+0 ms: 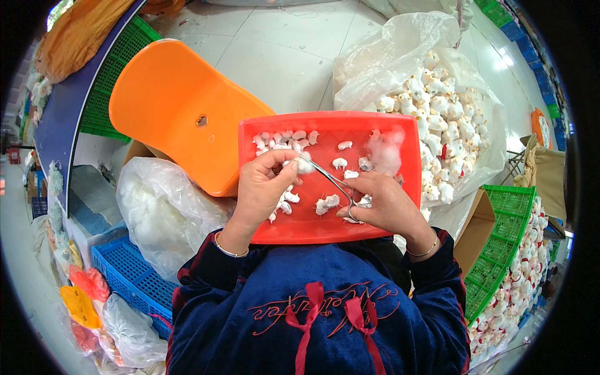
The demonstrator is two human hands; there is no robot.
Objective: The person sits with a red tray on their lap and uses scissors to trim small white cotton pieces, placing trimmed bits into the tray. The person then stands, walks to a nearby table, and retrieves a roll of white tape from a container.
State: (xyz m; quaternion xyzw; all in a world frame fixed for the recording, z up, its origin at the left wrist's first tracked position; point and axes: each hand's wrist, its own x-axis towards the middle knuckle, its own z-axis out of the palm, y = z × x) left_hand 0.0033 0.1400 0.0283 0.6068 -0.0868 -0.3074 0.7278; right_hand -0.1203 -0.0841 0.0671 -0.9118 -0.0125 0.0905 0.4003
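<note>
A red plastic tray (300,234) rests across my lap. Above its middle, my left hand (264,186) pinches a small white plush piece (304,164) between thumb and fingers. My right hand (390,203) grips metal ring-handled forceps (331,177), whose tips reach into or against that piece; which of these is hidden by my fingers. In the tray lie several small white plush pieces (339,164), bunched mostly at the far left. A tuft of white stuffing (385,153) sits in the tray's far right corner.
An orange chair (169,106) stands left of the tray. Near it are a clear bag of white stuffing (153,209) and a blue crate (128,262). At the right are a large clear bag of white plush toys (440,119), a cardboard box (475,231) and a green crate (503,240).
</note>
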